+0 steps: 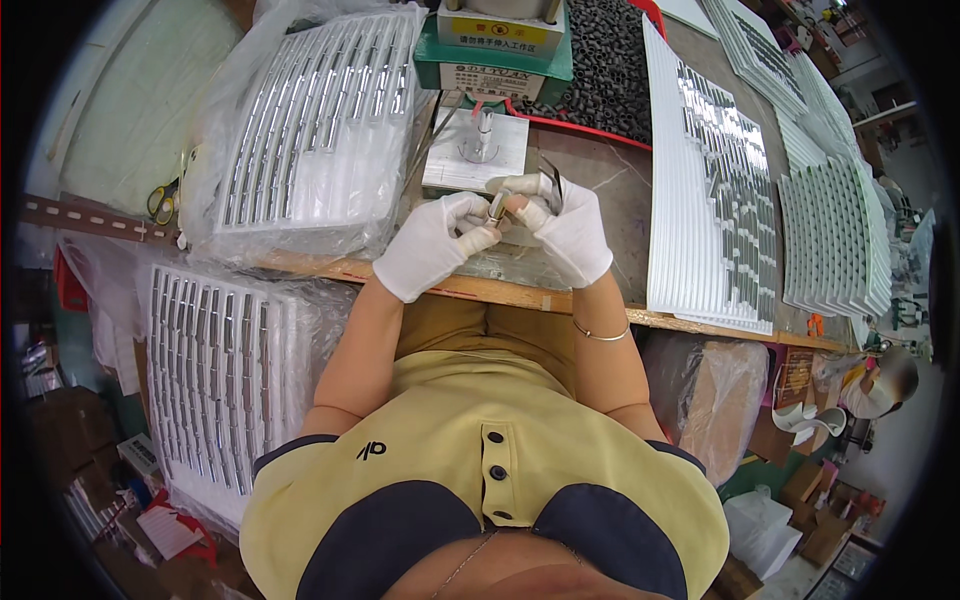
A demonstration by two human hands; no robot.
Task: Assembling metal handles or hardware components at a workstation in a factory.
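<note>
One small part [497,207] is held up between the two gloved hands, above the near edge of the bench [628,240]. It looks short and shiny, silver with a yellowish glint; fingers cover much of it, so its full shape cannot be told. The left hand [432,246] pinches it, thumb and fingers closed. The right hand [572,235] is curled, with a thin dark tool [552,180] sticking up between its fingers; its fingertips meet the part, though whether they grip it or only touch it cannot be told.

Just beyond the hands lies a metal block [440,168] bearing an upright shiny post [485,125]. Behind the block a green and grey machine [550,70] closes off the far side. To its right, a red tray [590,131] is heaped with black pieces [605,65].

White racks flank the hands: the left rack [325,185], in clear plastic, and the right rack [680,240] both carry rows of chrome pieces. A lower rack [215,370] stands below the bench's left side. Scissors [162,202] lie at far left.
</note>
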